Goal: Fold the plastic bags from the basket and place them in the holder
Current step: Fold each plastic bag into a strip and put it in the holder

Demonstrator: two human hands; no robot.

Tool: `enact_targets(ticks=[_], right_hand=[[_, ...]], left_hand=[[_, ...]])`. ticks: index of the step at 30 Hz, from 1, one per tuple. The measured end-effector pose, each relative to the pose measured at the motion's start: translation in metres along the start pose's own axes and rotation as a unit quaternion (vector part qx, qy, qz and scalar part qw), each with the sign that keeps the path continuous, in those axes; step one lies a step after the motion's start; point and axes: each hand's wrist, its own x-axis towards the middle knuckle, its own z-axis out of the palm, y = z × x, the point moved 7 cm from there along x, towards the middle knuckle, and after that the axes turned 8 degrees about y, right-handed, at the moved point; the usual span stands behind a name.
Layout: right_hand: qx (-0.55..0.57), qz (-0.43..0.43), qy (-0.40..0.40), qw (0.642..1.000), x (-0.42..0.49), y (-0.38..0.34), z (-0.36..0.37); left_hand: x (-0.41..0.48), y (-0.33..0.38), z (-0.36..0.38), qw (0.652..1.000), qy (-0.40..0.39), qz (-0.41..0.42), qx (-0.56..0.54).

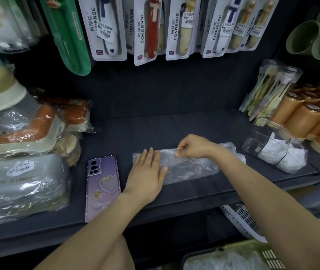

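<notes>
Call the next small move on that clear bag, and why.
Probably draw the pinched edge over to the near side as a fold. The right hand pinches the far edge of the clear flattened plastic bag, the left hand presses its left end flat on the dark shelf, and the bag lies as a long strip, not yet in the clear plastic holder.

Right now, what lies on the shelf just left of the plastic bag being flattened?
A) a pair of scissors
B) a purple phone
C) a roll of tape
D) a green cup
B: the purple phone lies camera side up on the shelf, beside the left hand pressing flat on the plastic bag.
</notes>
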Motion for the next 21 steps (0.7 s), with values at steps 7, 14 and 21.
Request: enact_targets(ticks=[7,14,21], right_hand=[[0.04,-0.007,0.006,0.999,0.002,0.01,-0.009],[-0.008,0.066,0.156,0.985,-0.007,0.055,-0.052],[-0.258,-0.19,0.306,0.897,-0.045,-0.022,0.018]], left_hand=[[-0.001,-0.005,0.009,1.0,-0.013,-0.012,0.025],[-0.002,-0.005,0.007,0.999,-0.006,-0.015,0.033],[0.0,-0.006,0.012,0.999,-0.011,-0.012,0.035]])
